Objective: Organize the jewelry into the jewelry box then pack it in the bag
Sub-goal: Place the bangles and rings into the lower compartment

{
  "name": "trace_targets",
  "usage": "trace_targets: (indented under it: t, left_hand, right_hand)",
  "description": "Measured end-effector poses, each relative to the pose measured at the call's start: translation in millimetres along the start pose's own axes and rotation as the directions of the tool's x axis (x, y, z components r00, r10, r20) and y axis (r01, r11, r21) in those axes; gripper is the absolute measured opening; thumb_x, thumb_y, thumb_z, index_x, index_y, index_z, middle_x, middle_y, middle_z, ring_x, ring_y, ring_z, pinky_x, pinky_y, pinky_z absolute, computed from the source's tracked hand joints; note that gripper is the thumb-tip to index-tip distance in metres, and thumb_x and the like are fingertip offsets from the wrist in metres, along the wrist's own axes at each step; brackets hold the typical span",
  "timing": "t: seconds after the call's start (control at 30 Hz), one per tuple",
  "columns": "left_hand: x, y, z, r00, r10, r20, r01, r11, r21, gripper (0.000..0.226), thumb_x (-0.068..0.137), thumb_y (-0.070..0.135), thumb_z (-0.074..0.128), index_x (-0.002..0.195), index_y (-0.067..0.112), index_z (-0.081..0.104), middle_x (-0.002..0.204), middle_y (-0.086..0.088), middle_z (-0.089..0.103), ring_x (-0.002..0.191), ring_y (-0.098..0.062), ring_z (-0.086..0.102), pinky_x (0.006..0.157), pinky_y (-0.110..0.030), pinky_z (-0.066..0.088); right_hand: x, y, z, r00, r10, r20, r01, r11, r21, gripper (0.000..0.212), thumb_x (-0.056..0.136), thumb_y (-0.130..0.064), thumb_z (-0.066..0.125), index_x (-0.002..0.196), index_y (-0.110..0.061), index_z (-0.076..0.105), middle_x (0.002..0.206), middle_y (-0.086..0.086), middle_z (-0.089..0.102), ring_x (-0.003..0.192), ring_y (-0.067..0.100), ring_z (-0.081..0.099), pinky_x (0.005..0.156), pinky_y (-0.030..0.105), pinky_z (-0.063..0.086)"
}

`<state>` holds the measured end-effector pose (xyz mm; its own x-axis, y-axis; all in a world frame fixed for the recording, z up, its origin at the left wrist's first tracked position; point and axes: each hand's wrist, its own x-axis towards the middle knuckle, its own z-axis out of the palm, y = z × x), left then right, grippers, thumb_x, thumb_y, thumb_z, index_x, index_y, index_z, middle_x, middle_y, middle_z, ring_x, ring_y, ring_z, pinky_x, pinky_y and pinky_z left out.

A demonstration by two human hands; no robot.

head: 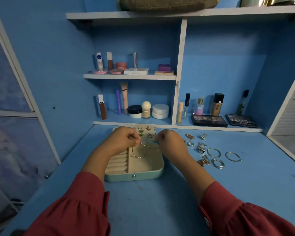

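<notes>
Over the open jewelry box [144,174], which sits on the blue desk [160,201] just in front of the lowest shelf, both hands hover with fingers curled. Left of the box's centre, the left hand [124,138] pinches the top of a large silver hoop earring [139,151], and the hoop hangs down over the box's big plain compartment, right of the padded ring rolls [117,163]. Opposite it, the right hand [170,142] is clenched around something thin at the far right corner of the box; a second hoop [152,145] shows faintly between the two hands, though whether the right fingers actually grip it is hard to tell. Behind the hands, the box's raised lid panel [152,131] carries several small earrings [140,132] (some green, some gold-toned). Right of the box, loose jewelry lies on the desk: a cluster of rings and charms [200,147], a gold piece [203,162], two thin bracelets [214,152] [233,156] and a chunky silver hoop pair [218,164]. Behind the box, the shelves hold cosmetics, with two dark eyeshadow palettes [209,120] to the right. Above, on the top shelf, an olive bag [160,4] rests. Red sleeves [75,210] cover both forearms nearest the camera.
</notes>
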<state>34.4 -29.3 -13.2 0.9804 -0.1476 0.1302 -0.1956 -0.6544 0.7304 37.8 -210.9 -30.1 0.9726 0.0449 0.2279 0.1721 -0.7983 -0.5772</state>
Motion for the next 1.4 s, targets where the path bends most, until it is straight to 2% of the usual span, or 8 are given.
trace_targets:
  t: [0.13, 0.2, 0.3, 0.37, 0.5, 0.7, 1.2, 1.4]
  left_hand:
    - [-3.1, 3.6, 0.6, 0.999, 0.035, 0.004, -0.035, 0.994, 0.1, 0.009, 0.083, 0.004, 0.068, 0.086, 0.012, 0.074, 0.075, 0.015, 0.065, 0.06, 0.011, 0.055, 0.059, -0.004, 0.039]
    - [-5.6, 5.9, 1.1, 0.999, 0.054, -0.001, -0.053, 0.99, 0.129, 0.01, 0.084, 0.004, 0.067, 0.088, 0.01, 0.074, 0.075, 0.017, 0.062, 0.057, 0.017, 0.053, 0.057, -0.002, 0.038]
    - [-10.7, 10.1, -0.5, 0.996, 0.089, -0.007, -0.086, 0.978, 0.19, 0.01, 0.085, 0.007, 0.067, 0.089, 0.012, 0.074, 0.078, 0.02, 0.057, 0.062, 0.012, 0.053, 0.068, -0.006, 0.045]
    - [-13.4, 11.5, -1.8, 0.995, 0.1, -0.009, -0.096, 0.969, 0.228, 0.01, 0.086, 0.009, 0.066, 0.092, 0.011, 0.074, 0.081, 0.019, 0.051, 0.069, 0.008, 0.051, 0.07, -0.005, 0.043]
    - [-12.9, 8.7, -1.5, 0.995, 0.103, -0.007, -0.097, 0.954, 0.285, 0.013, 0.085, 0.012, 0.067, 0.092, 0.021, 0.073, 0.087, 0.014, 0.046, 0.083, 0.003, 0.046, 0.087, -0.022, 0.042]
    - [-10.7, 4.6, -1.7, 0.995, 0.102, -0.008, -0.096, 0.955, 0.282, 0.026, 0.082, 0.011, 0.067, 0.082, 0.037, 0.068, 0.092, 0.008, 0.049, 0.088, -0.004, 0.049, 0.084, -0.022, 0.041]
    - [-9.4, 3.3, -1.6, 0.994, 0.102, -0.039, -0.087, 0.956, 0.281, 0.023, 0.082, 0.015, 0.068, 0.082, 0.037, 0.067, 0.094, 0.008, 0.048, 0.087, -0.006, 0.051, 0.085, -0.024, 0.043]
    - [-10.4, 5.3, -1.5, 0.993, 0.112, -0.035, -0.098, 0.955, 0.28, 0.019, 0.081, 0.013, 0.069, 0.085, 0.031, 0.07, 0.089, 0.012, 0.049, 0.087, -0.002, 0.047, 0.086, -0.023, 0.041]
  right_hand:
    - [-0.1, 0.1, 3.7, 1.0, -0.031, -0.001, 0.031, 0.999, -0.013, 0.024, 0.094, -0.016, 0.047, 0.104, -0.014, 0.069, 0.108, 0.007, 0.068, 0.101, 0.027, 0.059, 0.086, 0.04, 0.05]
    - [-1.0, 1.3, 5.0, 0.998, -0.066, -0.014, 0.065, 0.997, -0.033, 0.023, 0.094, -0.018, 0.048, 0.103, -0.016, 0.07, 0.107, 0.006, 0.068, 0.099, 0.026, 0.059, 0.085, 0.04, 0.049]
    - [-4.4, 1.3, 4.7, 0.991, -0.127, -0.052, 0.12, 0.985, -0.122, 0.026, 0.096, -0.026, 0.047, 0.107, -0.017, 0.069, 0.108, 0.006, 0.064, 0.101, 0.026, 0.055, 0.084, 0.036, 0.045]
    - [-6.3, 0.7, 3.2, 0.987, -0.145, -0.07, 0.133, 0.978, -0.162, 0.026, 0.096, -0.028, 0.047, 0.109, -0.019, 0.069, 0.111, 0.004, 0.06, 0.106, 0.025, 0.049, 0.085, 0.035, 0.04]
    - [-8.0, 0.6, 2.9, 0.983, -0.168, -0.07, 0.151, 0.967, -0.203, 0.027, 0.095, -0.029, 0.05, 0.11, -0.021, 0.07, 0.121, 0.0, 0.053, 0.114, 0.023, 0.043, 0.09, 0.034, 0.036]
    - [-8.5, 0.0, 4.5, 0.982, -0.178, -0.065, 0.157, 0.955, -0.251, 0.029, 0.096, -0.03, 0.048, 0.11, -0.016, 0.07, 0.127, -0.001, 0.052, 0.116, 0.023, 0.041, 0.092, 0.035, 0.035]
    - [-11.0, -1.5, 3.4, 0.97, -0.236, -0.06, 0.211, 0.938, -0.273, 0.02, 0.089, -0.025, 0.056, 0.1, -0.022, 0.073, 0.125, -0.004, 0.053, 0.116, 0.021, 0.042, 0.089, 0.033, 0.035]
    - [-10.0, 0.4, 5.4, 0.966, -0.248, -0.073, 0.221, 0.939, -0.263, 0.018, 0.088, -0.025, 0.058, 0.097, -0.021, 0.073, 0.123, -0.003, 0.055, 0.114, 0.02, 0.043, 0.088, 0.033, 0.035]
